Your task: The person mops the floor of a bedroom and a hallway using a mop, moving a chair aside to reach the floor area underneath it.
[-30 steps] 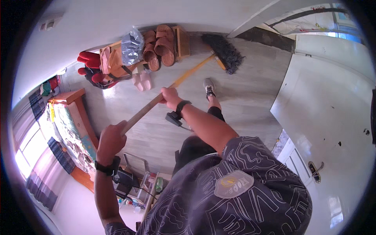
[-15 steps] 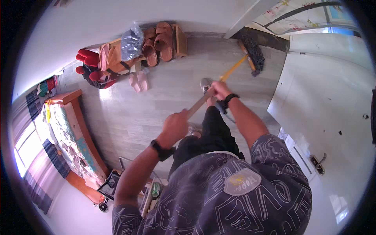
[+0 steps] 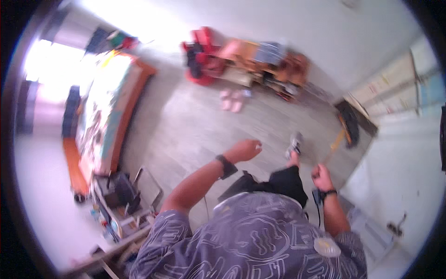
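A bed [image 3: 100, 109] lies along the left, well apart from the broom [image 3: 346, 128] by the right wall. The right hand [image 3: 321, 176] is fisted on its yellow handle; the left hand [image 3: 245, 149] hangs loosely curled, holding nothing. 2 pink slippers [image 3: 232, 100] lie beyond
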